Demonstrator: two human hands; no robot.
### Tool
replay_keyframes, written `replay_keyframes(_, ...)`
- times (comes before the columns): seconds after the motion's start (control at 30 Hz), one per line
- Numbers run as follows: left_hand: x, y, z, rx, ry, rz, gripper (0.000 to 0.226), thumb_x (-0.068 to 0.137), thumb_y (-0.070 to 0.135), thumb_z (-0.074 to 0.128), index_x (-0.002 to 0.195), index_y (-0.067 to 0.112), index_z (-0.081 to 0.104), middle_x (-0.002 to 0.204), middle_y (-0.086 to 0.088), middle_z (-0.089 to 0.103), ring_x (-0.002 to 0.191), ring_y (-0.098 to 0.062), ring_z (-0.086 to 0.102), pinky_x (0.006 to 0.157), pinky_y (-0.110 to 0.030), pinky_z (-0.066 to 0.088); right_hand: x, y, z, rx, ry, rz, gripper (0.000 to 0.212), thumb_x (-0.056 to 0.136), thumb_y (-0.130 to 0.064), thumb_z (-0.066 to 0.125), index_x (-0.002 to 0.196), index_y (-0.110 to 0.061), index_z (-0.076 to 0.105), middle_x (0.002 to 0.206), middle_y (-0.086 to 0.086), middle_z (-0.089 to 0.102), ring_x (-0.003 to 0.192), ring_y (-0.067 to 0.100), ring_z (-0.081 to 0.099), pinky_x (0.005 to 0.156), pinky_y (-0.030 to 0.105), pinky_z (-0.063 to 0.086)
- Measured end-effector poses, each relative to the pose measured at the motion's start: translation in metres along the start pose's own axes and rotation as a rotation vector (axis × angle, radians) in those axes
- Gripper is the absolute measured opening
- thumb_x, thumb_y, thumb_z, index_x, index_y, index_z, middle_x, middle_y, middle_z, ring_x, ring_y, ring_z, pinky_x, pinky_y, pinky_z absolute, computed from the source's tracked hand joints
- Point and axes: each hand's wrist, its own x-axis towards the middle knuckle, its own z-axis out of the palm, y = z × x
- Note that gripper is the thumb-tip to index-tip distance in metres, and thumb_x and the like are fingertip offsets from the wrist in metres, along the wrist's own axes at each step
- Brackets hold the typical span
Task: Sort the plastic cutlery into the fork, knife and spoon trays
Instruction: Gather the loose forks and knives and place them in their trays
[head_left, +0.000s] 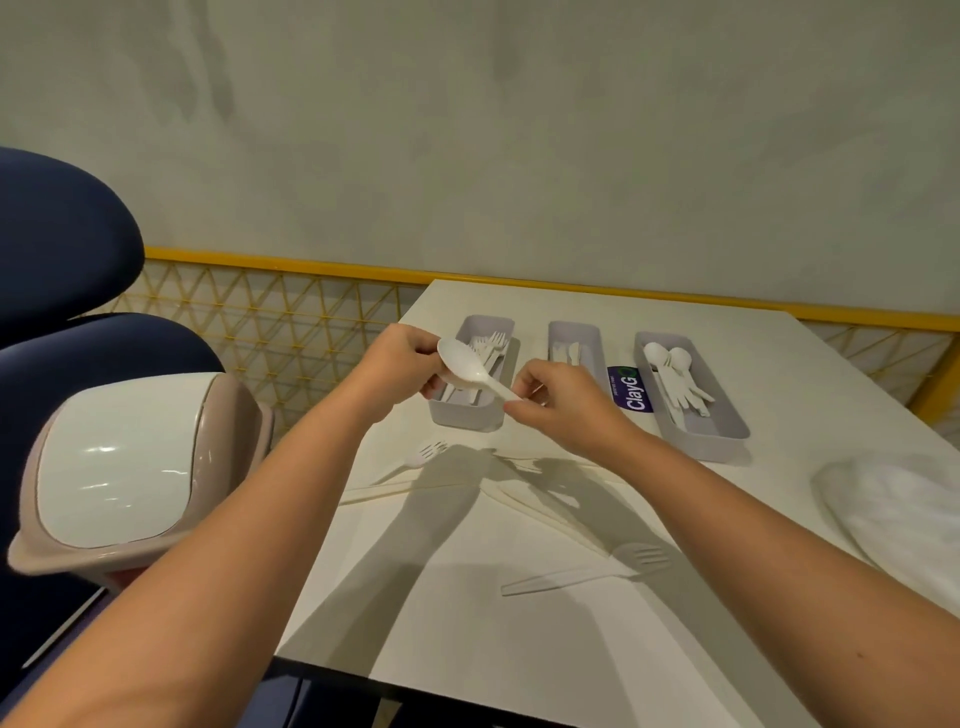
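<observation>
Both hands are on one white spoon (470, 370) over the fork tray (474, 382): left hand (402, 364) grips the bowl, right hand (558, 402) pinches the handle tip. Probably passing it toward the spoon tray (693, 397) on the right of the bench (452, 582).

light: warm, dim | shadows: hard, arms on table (727, 374) | edges: wide-angle bend

Bare table (530, 306) lies open behind the knife tray (589, 338), with narrow gaps on either side. To its left, the left hand (400, 364) and right hand (566, 400), both gripping a spoon (467, 366), hang over the fork tray (467, 422). Nearer than the knife tray, a white fork (426, 454) and a clear fork (587, 571) lie loose. A white bag (893, 509) crowds the far right.
</observation>
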Motion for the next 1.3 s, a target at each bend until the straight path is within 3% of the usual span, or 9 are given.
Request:
replay_keyframes(0.17,0.005,0.001,0.009,-0.209,-0.077,-0.041,0.018,0.092,0.0,0.048,0.092,0.0,0.067,0.058,-0.009,0.051,0.039,-0.008,0.045,0.046,-0.015,0.041,-0.004,0.006,-0.004,0.082,-0.105,0.048,0.006,0.092,-0.014,0.056,0.089,-0.014,0.051,0.089,0.014,0.067,0.067,0.017,0.064,0.075,0.039,0.054)
replay_keyframes(0.27,0.007,-0.003,0.017,-0.29,-0.107,-0.062,0.021,0.095,0.006,0.047,0.083,0.004,0.065,0.061,-0.009,0.051,0.049,-0.014,0.045,0.046,-0.017,0.043,-0.007,0.008,-0.006,0.094,-0.184,0.056,0.006,0.097,-0.016,0.048,0.102,-0.017,0.048,0.087,0.007,0.067,0.061,0.013,0.056,0.065,0.033,0.051)
replay_keyframes(0.4,0.009,0.001,0.029,-0.459,-0.121,-0.126,0.031,0.102,0.021,0.037,0.086,0.005,0.059,0.065,-0.008,0.053,0.05,-0.013,0.048,0.045,-0.018,0.046,-0.008,0.013,-0.009,0.089,-0.228,0.094,0.028,0.101,-0.017,0.037,0.129,-0.019,0.041,0.083,0.001,0.062,0.061,0.012,0.048,0.056,0.023,0.042)
replay_keyframes(0.6,0.016,0.007,0.049,-0.33,-0.1,-0.071,0.022,0.095,0.009,0.051,0.109,-0.005,0.06,0.066,-0.01,0.053,0.057,-0.018,0.049,0.057,-0.024,0.048,-0.009,0.023,-0.011,0.197,-0.212,0.171,0.032,0.102,-0.015,0.032,0.124,-0.006,0.052,0.075,0.0,0.055,0.051,0.008,0.039,0.046,0.018,0.034)
replay_keyframes(0.8,0.026,0.015,0.068,-0.33,-0.056,-0.032,0.019,0.095,0.005,0.049,0.109,0.001,0.06,0.074,-0.01,0.055,0.062,-0.018,0.05,0.059,-0.025,0.046,-0.011,0.036,-0.029,0.361,-0.197,0.225,0.031,0.102,-0.014,0.033,0.127,-0.015,0.051,0.069,0.001,0.053,0.053,0.01,0.039,0.048,0.02,0.035)
replay_keyframes(0.93,0.033,0.028,0.088,-0.407,-0.015,0.002,0.019,0.097,0.005,0.045,0.111,0.004,0.057,0.08,-0.008,0.055,0.062,-0.014,0.051,0.052,-0.017,0.05,-0.012,0.047,-0.04,0.43,-0.122,0.247,0.03,0.102,-0.009,0.033,0.126,-0.016,0.05,0.072,0.0,0.051,0.057,0.011,0.037,0.052,0.021,0.033)
replay_keyframes(1.07,0.042,0.044,0.115,-0.434,-0.022,-0.013,0.03,0.096,0.009,0.048,0.126,0.006,0.049,0.1,-0.009,0.057,0.074,-0.016,0.059,0.066,-0.024,0.054,-0.005,0.066,-0.055,0.415,0.018,0.297,0.032,0.1,-0.005,0.035,0.127,-0.01,0.053,0.075,0.001,0.051,0.059,0.011,0.039,0.051,0.019,0.035)
replay_keyframes(1.2,0.042,0.059,0.145,-0.181,-0.12,0.098,0.045,0.095,0.017,0.052,0.138,0.015,0.04,0.118,-0.002,0.053,0.099,-0.016,0.053,0.081,-0.028,0.047,0.01,0.098,-0.075,0.273,0.198,0.426,0.034,0.099,-0.006,0.039,0.129,-0.006,0.053,0.081,0.006,0.053,0.065,0.011,0.045,0.056,0.019,0.039)
replay_keyframes(1.3,0.042,0.065,0.168,0.105,-0.254,0.311,0.046,0.096,0.019,0.05,0.141,0.015,0.04,0.141,-0.005,0.043,0.122,-0.02,0.048,0.097,-0.027,0.039,0.023,0.13,-0.088,0.116,0.312,0.535,0.041,0.094,0.0,0.04,0.133,-0.006,0.049,0.103,0.014,0.058,0.081,0.024,0.057,0.064,0.028,0.048)
